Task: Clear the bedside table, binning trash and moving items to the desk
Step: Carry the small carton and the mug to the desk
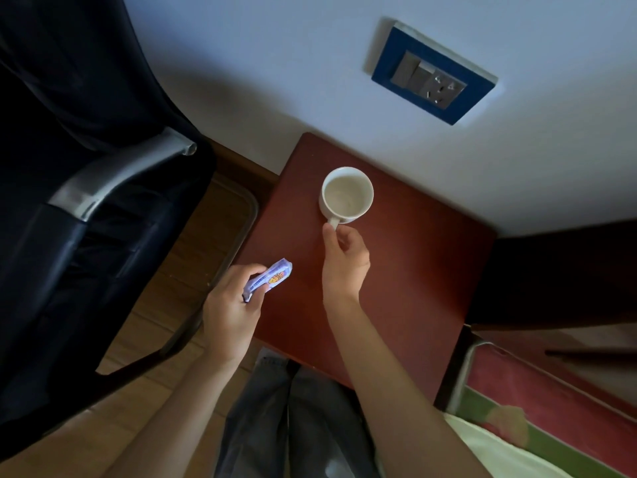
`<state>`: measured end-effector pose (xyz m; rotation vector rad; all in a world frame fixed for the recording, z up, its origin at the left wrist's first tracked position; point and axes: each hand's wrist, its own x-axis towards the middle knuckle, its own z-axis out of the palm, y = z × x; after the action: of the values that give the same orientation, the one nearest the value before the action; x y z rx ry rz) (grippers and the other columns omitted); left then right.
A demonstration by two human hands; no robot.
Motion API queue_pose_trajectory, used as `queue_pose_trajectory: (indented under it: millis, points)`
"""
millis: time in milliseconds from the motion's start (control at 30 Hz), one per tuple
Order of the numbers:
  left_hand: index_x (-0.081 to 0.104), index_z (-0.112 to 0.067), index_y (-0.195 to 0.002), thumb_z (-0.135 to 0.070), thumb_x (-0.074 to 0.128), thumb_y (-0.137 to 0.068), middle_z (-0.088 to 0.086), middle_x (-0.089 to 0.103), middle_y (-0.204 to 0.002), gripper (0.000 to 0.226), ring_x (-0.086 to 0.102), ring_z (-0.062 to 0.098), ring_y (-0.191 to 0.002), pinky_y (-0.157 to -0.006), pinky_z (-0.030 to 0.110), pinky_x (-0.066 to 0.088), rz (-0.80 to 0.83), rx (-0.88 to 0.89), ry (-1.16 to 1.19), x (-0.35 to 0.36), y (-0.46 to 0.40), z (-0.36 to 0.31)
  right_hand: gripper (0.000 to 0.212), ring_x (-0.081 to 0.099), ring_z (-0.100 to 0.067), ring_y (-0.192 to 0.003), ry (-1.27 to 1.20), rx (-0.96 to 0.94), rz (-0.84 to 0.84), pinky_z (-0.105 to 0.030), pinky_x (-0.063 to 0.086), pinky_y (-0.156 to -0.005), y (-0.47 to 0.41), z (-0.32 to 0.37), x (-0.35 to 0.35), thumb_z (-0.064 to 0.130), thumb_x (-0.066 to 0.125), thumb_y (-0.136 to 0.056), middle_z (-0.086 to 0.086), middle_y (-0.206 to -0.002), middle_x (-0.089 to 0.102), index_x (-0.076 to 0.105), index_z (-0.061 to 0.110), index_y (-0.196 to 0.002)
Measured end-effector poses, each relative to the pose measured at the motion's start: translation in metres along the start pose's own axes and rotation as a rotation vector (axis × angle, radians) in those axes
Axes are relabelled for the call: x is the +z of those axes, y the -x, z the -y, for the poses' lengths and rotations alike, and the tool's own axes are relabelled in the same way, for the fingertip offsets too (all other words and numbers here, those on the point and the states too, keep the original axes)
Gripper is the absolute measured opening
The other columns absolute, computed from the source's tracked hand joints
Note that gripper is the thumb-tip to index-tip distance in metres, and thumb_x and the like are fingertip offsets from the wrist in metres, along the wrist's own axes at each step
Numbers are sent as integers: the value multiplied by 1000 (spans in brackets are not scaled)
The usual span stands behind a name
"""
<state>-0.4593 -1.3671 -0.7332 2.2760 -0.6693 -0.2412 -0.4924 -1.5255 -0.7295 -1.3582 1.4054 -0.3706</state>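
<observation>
A dark office chair (79, 208) stands left of the reddish-brown bedside table (413, 270), which sits against the pale wall (275, 81). A white mug (347, 196) rests upright on the table near the wall. The right hand (344, 260) pinches the mug's handle. The left hand (231, 305), over the table's left edge, grasps a purple wrapper (270, 279).

**Room around the mug**

The red table top (413, 270) lies bare on every side of the white mug (347, 196). Beyond the mug the wall (275, 81) blocks you. Left of it, the dark chair (86, 201) crowds the table's edge.
</observation>
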Motion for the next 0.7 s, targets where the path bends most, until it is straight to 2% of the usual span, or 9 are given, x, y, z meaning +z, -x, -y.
queue_pose_trajectory:
  millis: [100,200,267,367,500,633,700]
  points:
    - [67,-3,-100,1,72,-77,8,70,-91,23,64,13,-75,-61,6,43,-1,-23,0,-1,2,0,13,60,-14,-91,-10,-1,19,-34,49,-85,-1,-6,-2,32,59,-90,2,-94,66,63,21,-93]
    - [67,-3,-100,2,71,-78,8,70,-91,23,65,15,-75,-59,13,47,9,-36,10,-1,4,-2,9,59,-20,-88,110,-145,-59,-39,48,-79,-3,-15,-16,27,59,-91,3,-87,63,59,18,-93]
    - [67,-4,-100,1,71,-78,7,70,-91,23,65,15,-75,-58,16,48,14,-39,12,0,6,-3,10,58,-18,-80,172,-200,-112,-37,49,-72,-9,-19,-29,29,61,-90,6,-77,59,59,19,-89]
    - [68,-6,-100,2,70,-78,4,70,-91,22,64,12,-76,-59,11,48,15,-50,20,0,7,-4,11,61,-14,-66,70,-162,-27,-30,55,-55,-18,-19,-43,27,64,-89,-7,-76,63,61,18,-85]
    - [67,-4,-101,1,70,-79,7,70,-93,23,65,12,-79,-67,11,50,12,-43,24,0,7,-9,11,65,-10,-66,59,-238,71,-22,53,-60,-23,-14,-56,24,62,-91,-9,-78,65,63,13,-88]
    - [66,0,-101,-1,69,-80,10,69,-94,22,65,14,-79,-65,13,51,-13,-40,33,-9,3,-20,10,64,-17,-65,127,-306,94,-35,52,-62,-12,-2,-69,28,62,-91,-3,-70,64,64,20,-86]
    - [66,0,-102,-1,69,-80,11,69,-95,22,65,14,-80,-66,13,52,-48,-53,53,-17,1,-31,10,62,-17,-64,144,-355,111,-32,51,-58,0,10,-82,27,62,-91,-1,-70,63,63,21,-83]
